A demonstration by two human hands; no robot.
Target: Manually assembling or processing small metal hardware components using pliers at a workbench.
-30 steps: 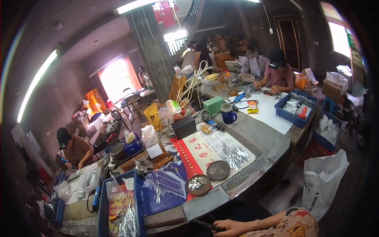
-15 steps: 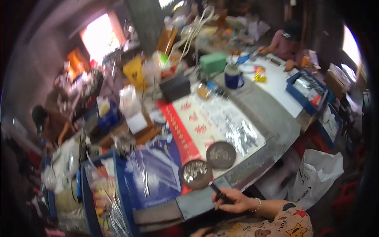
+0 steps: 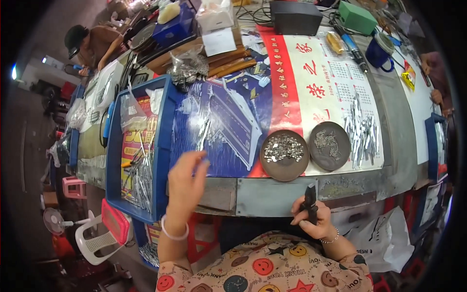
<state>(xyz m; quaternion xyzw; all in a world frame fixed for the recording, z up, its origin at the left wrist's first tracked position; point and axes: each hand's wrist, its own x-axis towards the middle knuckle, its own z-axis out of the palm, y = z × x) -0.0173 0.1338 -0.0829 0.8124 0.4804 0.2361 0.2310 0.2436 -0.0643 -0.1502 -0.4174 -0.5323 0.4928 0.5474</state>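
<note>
My left hand (image 3: 186, 182) is raised over the front edge of the blue poster (image 3: 219, 163), fingers stretched and slightly apart, holding nothing visible. Just beyond its fingertips lie thin shiny metal strips (image 3: 203, 134). My right hand (image 3: 314, 219) is closed around a dark handheld tool (image 3: 310, 202) pointing up, held before the table's front edge; its exact kind does not show. Beyond it stand two round brown dishes: one dish (image 3: 279, 171) has many small silvery pieces (image 3: 284, 148), the other dish (image 3: 335, 163) fewer thin bits (image 3: 327, 142). More metal strips (image 3: 362, 131) lie on the calendar sheet to the right.
A blue tray (image 3: 165, 126) with metal strips stands left of the poster. At the back are a dark box (image 3: 296, 18), a green box (image 3: 357, 18) and a blue mug (image 3: 378, 52). Another person (image 3: 99, 41) sits far left. A white bag (image 3: 384, 238) is below right.
My view has swung left and down toward the table. My left hand has come up over the blue poster's edge. The right hand still grips the dark tool.
</note>
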